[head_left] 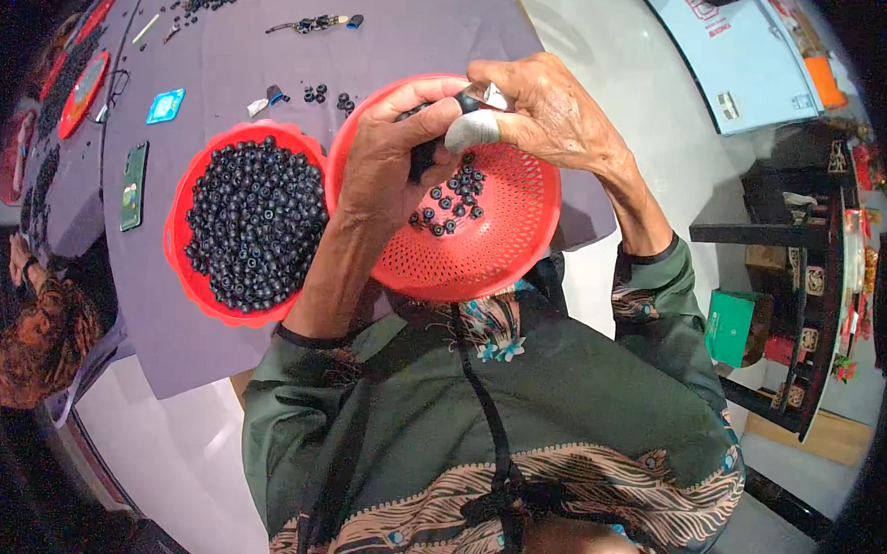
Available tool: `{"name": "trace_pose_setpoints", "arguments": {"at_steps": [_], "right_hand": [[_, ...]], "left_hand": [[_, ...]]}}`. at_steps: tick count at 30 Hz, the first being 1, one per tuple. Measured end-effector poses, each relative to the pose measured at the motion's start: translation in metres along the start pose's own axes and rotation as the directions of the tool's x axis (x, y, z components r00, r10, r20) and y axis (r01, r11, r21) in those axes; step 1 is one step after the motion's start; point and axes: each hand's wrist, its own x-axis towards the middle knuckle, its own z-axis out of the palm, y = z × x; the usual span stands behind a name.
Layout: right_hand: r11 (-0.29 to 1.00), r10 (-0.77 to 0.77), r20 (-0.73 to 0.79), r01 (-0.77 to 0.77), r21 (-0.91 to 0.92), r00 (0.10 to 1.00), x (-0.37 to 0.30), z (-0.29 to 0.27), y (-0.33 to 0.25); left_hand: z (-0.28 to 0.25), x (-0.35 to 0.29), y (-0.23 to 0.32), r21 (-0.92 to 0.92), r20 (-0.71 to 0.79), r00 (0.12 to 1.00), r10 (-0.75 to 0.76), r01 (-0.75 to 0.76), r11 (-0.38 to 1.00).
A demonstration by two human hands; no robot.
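My left hand point(394, 148) is curled over the red perforated basket point(508, 255), its palm cupping several dark round beads point(425, 162). Against it, my right hand point(557, 110) is closed in a pinch, with a whitish cover point(473, 131) on the thumb tip. Between the fingertips of both hands sits a small dark piece point(469, 99) beside a silvery-white scrap point(495, 95); the fingers partly hide it. Loose dark beads point(448, 205) with pale ringed centres lie at the basket's bottom. To the left stands a red scalloped bowl point(179, 219) heaped with similar beads point(255, 226).
On the grey-purple cloth point(227, 50) lie a phone point(133, 186), a blue square item point(165, 105), a watch-like band point(311, 24) and scattered beads point(316, 94). Another person's patterned sleeve point(46, 336) shows at far left. A dark shelf point(814, 290) stands at right.
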Motion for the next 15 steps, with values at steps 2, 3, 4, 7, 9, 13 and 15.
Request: {"name": "trace_pose_setpoints", "arguments": {"at_steps": [2,3,4,7,9,13,15], "right_hand": [[1.0,0.0,-0.008,0.0,-0.007,1.0,-0.0004,-0.0003,0.0012],[1.0,0.0,-0.016,0.0,-0.014,1.0,-0.0007,-0.0005,0.0019],[1.0,0.002,-0.017,-0.002,-0.015,1.0,-0.0007,-0.0015,0.0021],[0.999,-0.018,-0.008,0.017,-0.047,1.0,0.0005,-0.0028,0.0006],[1.0,0.001,0.007,-0.001,-0.016,1.0,0.0001,-0.0024,0.0004],[1.0,0.007,-0.004,-0.007,0.002,1.0,-0.001,-0.0006,0.0001],[1.0,0.019,-0.013,-0.019,0.008,1.0,-0.0017,0.0009,0.0012]], "left_hand": [[0.0021,-0.0001,0.0022,0.015,-0.003,1.0,-0.017,0.017,1.0],[0.0058,-0.0015,0.0067,-0.034,-0.019,0.998,-0.063,0.062,0.997],[0.0079,-0.002,0.009,-0.084,-0.032,0.994,-0.109,0.106,0.991],[0.0047,-0.0023,0.0094,-0.121,-0.017,0.992,-0.127,0.124,0.985],[0.0052,-0.0021,0.0082,-0.09,-0.018,0.994,-0.106,0.104,0.991],[0.0014,-0.0007,0.0034,0.003,0.052,0.998,0.024,-0.024,1.0],[0.0037,-0.0007,0.0063,-0.06,0.018,0.999,-0.037,0.038,0.997]]}}
